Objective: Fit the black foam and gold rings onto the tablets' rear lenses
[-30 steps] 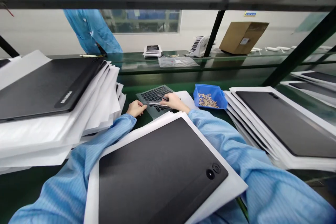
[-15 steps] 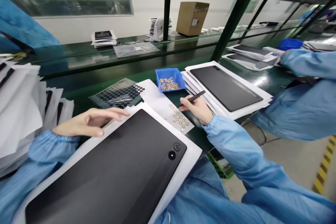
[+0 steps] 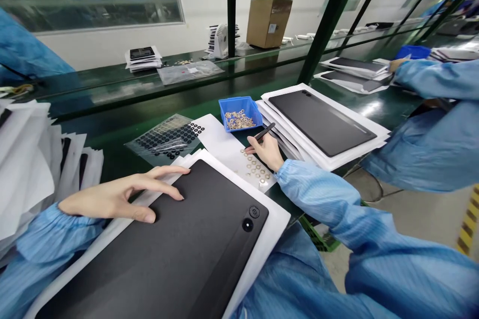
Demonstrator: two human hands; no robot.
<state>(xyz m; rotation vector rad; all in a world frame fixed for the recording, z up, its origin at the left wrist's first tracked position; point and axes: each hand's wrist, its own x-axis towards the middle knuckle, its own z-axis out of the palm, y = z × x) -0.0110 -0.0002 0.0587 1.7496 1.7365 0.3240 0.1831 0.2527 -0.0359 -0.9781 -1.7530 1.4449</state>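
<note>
A black tablet back cover (image 3: 160,239) with two round camera openings lies on white sheets in front of me. My left hand (image 3: 127,194) is open, its fingers spread over the cover's upper left edge. In my right hand (image 3: 266,152) is a pair of black tweezers (image 3: 265,132), held like a pen, with the lower end down by the sheet. Below that end, small gold rings (image 3: 258,169) sit in rows on a white backing sheet (image 3: 220,137). Behind them stands a blue bin (image 3: 241,100) of loose rings.
A clear sheet of black rings (image 3: 168,134) lies left of the bin. Another tablet cover (image 3: 322,122) tops a stack at right. White-sheeted stacks (image 3: 26,159) rise at far left. A green post (image 3: 331,20) stands behind; a co-worker's sleeve (image 3: 437,79) is at right.
My left hand has moved right and down onto the tablet cover. My right hand has shifted left with the tweezers, towards the gold rings. The view has tilted slightly.
</note>
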